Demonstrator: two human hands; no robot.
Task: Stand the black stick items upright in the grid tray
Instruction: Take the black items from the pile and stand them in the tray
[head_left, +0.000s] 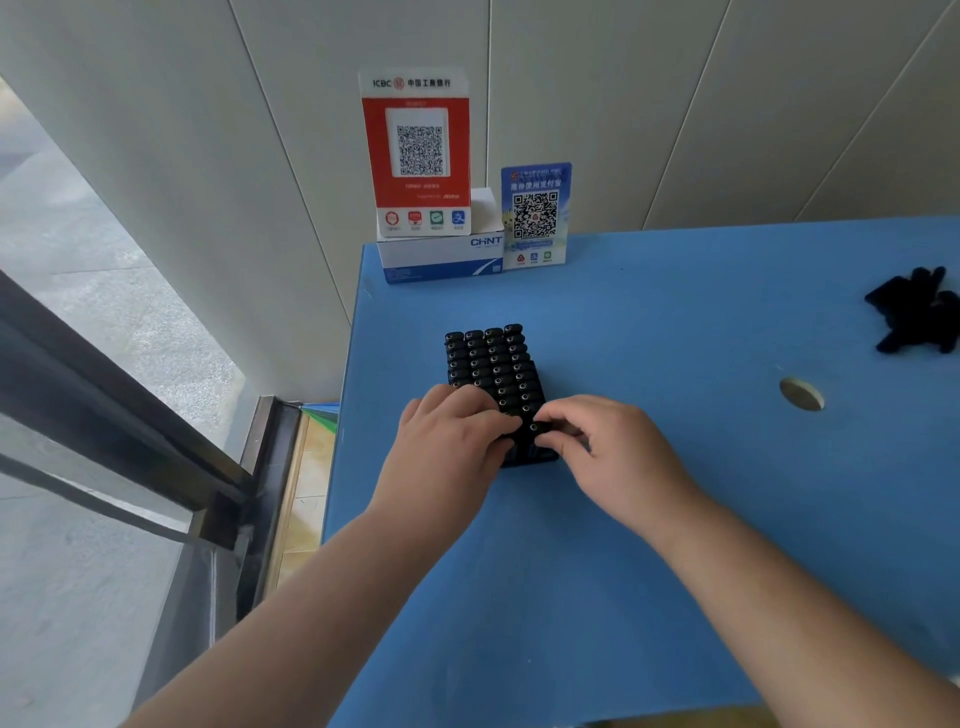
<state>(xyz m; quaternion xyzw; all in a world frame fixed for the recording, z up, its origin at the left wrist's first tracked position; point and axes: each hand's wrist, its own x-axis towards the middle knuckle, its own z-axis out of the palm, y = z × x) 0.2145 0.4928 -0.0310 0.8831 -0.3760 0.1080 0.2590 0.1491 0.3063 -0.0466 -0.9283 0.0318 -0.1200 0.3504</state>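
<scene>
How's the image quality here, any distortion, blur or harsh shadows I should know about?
Head view: wide-angle lens bends the wall panel seams and the blue table edges; light is soft and even, daylight from the window at left, with only faint shadows under the left hand and right hand; no strong glare; the black stick items in the tray merge into one dark mass, fine detail lost.

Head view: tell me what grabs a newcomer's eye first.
Both hands, left and right, meet at the near end of a tray packed with upright black sticks on the blue table. Behind, a red QR sign stands on a white box against the wall.
</scene>
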